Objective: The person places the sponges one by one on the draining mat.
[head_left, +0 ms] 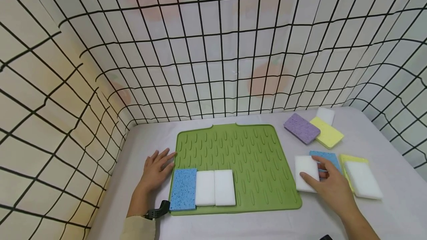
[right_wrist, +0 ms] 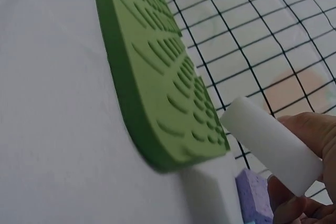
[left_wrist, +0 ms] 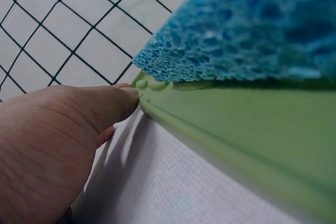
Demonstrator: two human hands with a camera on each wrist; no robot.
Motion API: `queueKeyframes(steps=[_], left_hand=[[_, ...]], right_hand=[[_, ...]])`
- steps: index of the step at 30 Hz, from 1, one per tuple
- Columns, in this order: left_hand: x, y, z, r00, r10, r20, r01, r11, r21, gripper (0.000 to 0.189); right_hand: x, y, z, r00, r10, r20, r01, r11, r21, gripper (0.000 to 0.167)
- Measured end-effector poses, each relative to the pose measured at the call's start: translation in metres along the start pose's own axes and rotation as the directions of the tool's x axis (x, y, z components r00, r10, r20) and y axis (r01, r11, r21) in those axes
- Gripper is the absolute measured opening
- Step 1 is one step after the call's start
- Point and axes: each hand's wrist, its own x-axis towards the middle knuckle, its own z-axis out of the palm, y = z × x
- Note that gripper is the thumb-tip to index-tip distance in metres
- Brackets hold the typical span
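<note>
My right hand (head_left: 333, 188) grips a white sponge (head_left: 306, 173) between thumb and fingers, at the right edge of a green ridged mat (head_left: 257, 180). In the right wrist view that white sponge (right_wrist: 273, 148) is raised over the table beside the mat's corner. Fingers spread, my left hand (head_left: 157, 169) rests on the cloth with its fingertips at the mat's left edge. Near it on the mat lie a blue sponge (head_left: 183, 189) and two white sponges (head_left: 205, 188), side by side along the front left. The left wrist view shows the thumb (left_wrist: 118, 103) at the mat's rim.
Beyond my right hand lie a blue sponge (head_left: 328, 156) and a white sponge (head_left: 363, 179) on a yellow one. Farther back are a purple sponge (head_left: 301, 128), a yellow sponge (head_left: 327, 132) and a white one (head_left: 325, 115). Black wire mesh (head_left: 218, 47) encloses the table's back and sides.
</note>
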Motion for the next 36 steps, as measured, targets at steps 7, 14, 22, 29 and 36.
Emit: queueKeyframes(steps=[7, 14, 22, 29, 36], left_hand=[[-0.001, 0.0, -0.001, 1.0, 0.006, 0.0, -0.006, 1.0, -0.008, 0.046], [0.0, 0.001, -0.001, 1.0, 0.0, 0.001, 0.0, 1.0, -0.01, 0.046], [0.0, 0.001, -0.002, 1.0, 0.001, 0.003, -0.001, 1.0, -0.004, 0.046], [0.0, 0.001, -0.002, 1.0, 0.012, -0.005, -0.012, 1.0, -0.001, 0.046], [0.0, 0.001, -0.002, 1.0, 0.005, 0.002, -0.005, 1.0, -0.009, 0.046]], right_hand=[[-0.003, -0.021, 0.018, 0.997, -0.022, 0.073, 0.015, 0.995, 0.1, 0.081], [-0.004, -0.045, 0.042, 0.986, -0.07, 0.151, 0.042, 0.983, 0.181, 0.079], [-0.008, -0.069, 0.073, 0.97, -0.149, 0.194, 0.097, 0.962, 0.256, 0.075], [-0.013, -0.085, 0.097, 0.968, -0.145, 0.204, 0.092, 0.964, 0.251, 0.067], [-0.017, -0.091, 0.114, 0.963, -0.176, 0.202, 0.115, 0.953, 0.282, 0.063]])
